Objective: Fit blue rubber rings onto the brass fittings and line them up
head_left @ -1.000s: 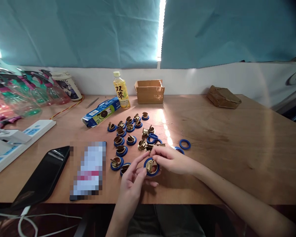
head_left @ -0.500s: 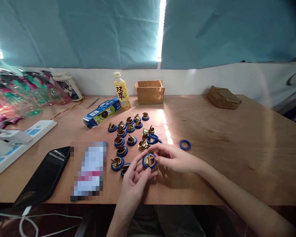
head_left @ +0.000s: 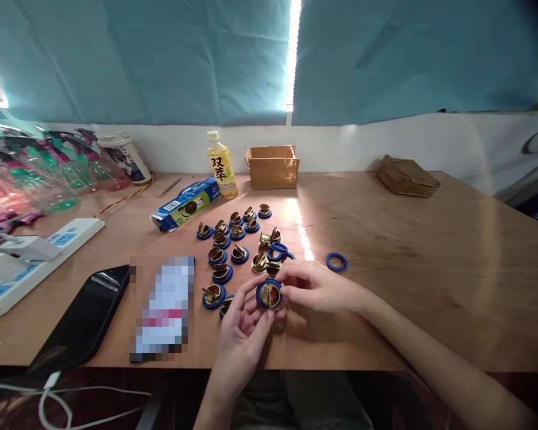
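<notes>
Between my two hands is a round brass fitting (head_left: 269, 294) with a hinged flap inside and a blue ring about its rim. My left hand (head_left: 246, 328) grips it from the left and below, thumb at its near edge. From the right, the fingertips of my right hand (head_left: 316, 286) pinch its edge. Beyond the fingers lie brass fittings without rings (head_left: 260, 263) and several loose blue rings (head_left: 278, 247). To the left, several ringed brass fittings (head_left: 222, 273) stand in loose rows. One blue ring (head_left: 336, 261) lies apart on the right.
A black phone (head_left: 83, 316) and a blurred-out flat object (head_left: 164, 310) lie left, beside a white power strip (head_left: 78, 233). Farther back are a blue box (head_left: 186, 206), a yellow drink bottle (head_left: 222, 167), an open carton (head_left: 273, 173), a brown package (head_left: 407, 176) and spray bottles (head_left: 63, 161).
The held fitting has shifted slightly left and turned a little in my fingers. My left fingers have drawn slightly back, so more of the brass fitting behind them shows.
</notes>
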Available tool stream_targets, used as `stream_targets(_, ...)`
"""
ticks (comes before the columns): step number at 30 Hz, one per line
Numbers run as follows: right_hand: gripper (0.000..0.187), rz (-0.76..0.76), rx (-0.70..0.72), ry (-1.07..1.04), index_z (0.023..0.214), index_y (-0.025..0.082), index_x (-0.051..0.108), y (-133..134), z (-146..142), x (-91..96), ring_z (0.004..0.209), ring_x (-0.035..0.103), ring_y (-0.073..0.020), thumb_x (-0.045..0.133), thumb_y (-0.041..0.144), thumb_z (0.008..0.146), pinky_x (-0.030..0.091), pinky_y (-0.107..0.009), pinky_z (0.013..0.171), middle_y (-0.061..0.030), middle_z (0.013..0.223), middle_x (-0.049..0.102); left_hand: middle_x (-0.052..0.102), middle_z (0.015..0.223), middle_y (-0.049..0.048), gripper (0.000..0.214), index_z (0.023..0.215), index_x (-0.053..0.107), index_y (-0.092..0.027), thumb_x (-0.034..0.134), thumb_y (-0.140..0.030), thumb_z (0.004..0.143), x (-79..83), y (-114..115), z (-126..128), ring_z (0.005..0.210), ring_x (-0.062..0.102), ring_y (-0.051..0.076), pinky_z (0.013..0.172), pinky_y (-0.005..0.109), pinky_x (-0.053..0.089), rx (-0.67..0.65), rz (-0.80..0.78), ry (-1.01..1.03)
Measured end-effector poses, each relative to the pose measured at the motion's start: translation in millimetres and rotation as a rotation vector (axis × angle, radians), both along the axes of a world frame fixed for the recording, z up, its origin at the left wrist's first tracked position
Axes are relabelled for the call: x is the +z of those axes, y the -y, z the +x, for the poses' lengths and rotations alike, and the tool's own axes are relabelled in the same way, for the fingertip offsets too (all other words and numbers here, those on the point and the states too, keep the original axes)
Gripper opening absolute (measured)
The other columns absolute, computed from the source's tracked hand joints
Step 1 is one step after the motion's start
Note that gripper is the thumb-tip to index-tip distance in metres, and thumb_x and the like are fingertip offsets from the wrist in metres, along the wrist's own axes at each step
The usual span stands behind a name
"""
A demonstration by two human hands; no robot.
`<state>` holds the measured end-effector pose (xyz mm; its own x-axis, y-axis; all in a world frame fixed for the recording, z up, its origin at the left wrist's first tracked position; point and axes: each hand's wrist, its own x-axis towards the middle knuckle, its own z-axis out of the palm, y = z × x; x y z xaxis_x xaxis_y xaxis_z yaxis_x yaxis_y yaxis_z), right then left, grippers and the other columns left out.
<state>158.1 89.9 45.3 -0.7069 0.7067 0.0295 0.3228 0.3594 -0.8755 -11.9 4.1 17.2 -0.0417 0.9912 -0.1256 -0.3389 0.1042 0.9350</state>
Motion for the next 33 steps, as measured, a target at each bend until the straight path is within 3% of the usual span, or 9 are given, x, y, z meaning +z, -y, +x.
stream_targets(4, 0.007, 0.189, 0.005, 0.023, 0.088, 0.016, 0.064, 2.4, -2.0, 0.7, 0.066, 0.049, -0.0117, 0.057, 0.014, 0.088, 0.038, -0.023, 0.058, 0.0014, 0.072, 0.056, 0.073, 0.117, 0.0129, 0.051, 0.125, 0.054, -0.018, 0.076, -0.030, 0.080, -3.7, -1.3, -0.3, 0.101, 0.073, 0.025, 0.086, 0.033, 0.061, 0.015, 0.022, 0.019)
stream_targets(8, 0.010, 0.282, -0.003, -0.003, 0.089, 0.016, 0.066, 3.1, -3.2, -0.9, 0.064, 0.049, -0.0112, 0.056, 0.013, 0.088, 0.037, -0.023, 0.059, 0.0018, 0.069, 0.056, 0.072, 0.118, 0.0123, 0.051, 0.126, 0.051, -0.019, 0.075, -0.029, 0.082, -4.1, -3.1, 0.4, 0.105, 0.072, 0.025, 0.090, 0.034, 0.060, 0.031, 0.015, 0.031)
stream_targets(11, 0.012, 0.275, -0.040, -0.035, 0.091, 0.016, 0.068, 2.8, -3.2, -1.0, 0.064, 0.051, -0.0113, 0.056, 0.017, 0.090, 0.038, -0.023, 0.059, 0.0005, 0.072, 0.059, 0.072, 0.121, 0.0116, 0.052, 0.130, 0.048, -0.021, 0.072, -0.031, 0.085, -3.2, -2.7, 0.3, 0.110, 0.070, 0.025, 0.095, 0.035, 0.058, 0.006, 0.014, 0.050)
stream_targets(20, 0.017, 0.035, -0.077, -0.097, 0.097, 0.017, 0.067, 3.2, -3.7, -0.6, 0.069, 0.061, -0.0127, 0.051, 0.024, 0.096, 0.048, -0.024, 0.063, -0.0034, 0.087, 0.068, 0.074, 0.118, 0.0103, 0.055, 0.139, 0.044, -0.024, 0.065, -0.036, 0.090, -4.1, 0.6, -2.5, 0.111, 0.070, 0.027, 0.100, 0.041, 0.055, -0.023, -0.028, 0.136)
stream_targets(25, 0.018, 0.150, -0.056, -0.068, 0.100, 0.017, 0.066, 3.8, -3.7, 2.2, 0.078, 0.063, -0.0147, 0.049, 0.019, 0.097, 0.049, -0.026, 0.070, -0.0053, 0.092, 0.070, 0.072, 0.122, 0.0111, 0.045, 0.132, 0.051, -0.021, 0.064, -0.034, 0.091, -6.7, -0.2, -3.6, 0.116, 0.067, 0.027, 0.102, 0.039, 0.054, -0.039, -0.017, 0.143)
stream_targets(33, 0.017, 0.298, -0.067, -0.026, 0.097, 0.017, 0.064, 2.1, -3.3, 0.7, 0.075, 0.061, -0.0153, 0.047, 0.015, 0.096, 0.046, -0.026, 0.068, -0.0048, 0.085, 0.068, 0.068, 0.129, 0.0111, 0.041, 0.126, 0.053, -0.021, 0.067, -0.035, 0.090, -9.5, -3.4, -4.6, 0.118, 0.066, 0.027, 0.099, 0.037, 0.057, -0.090, 0.001, 0.043)
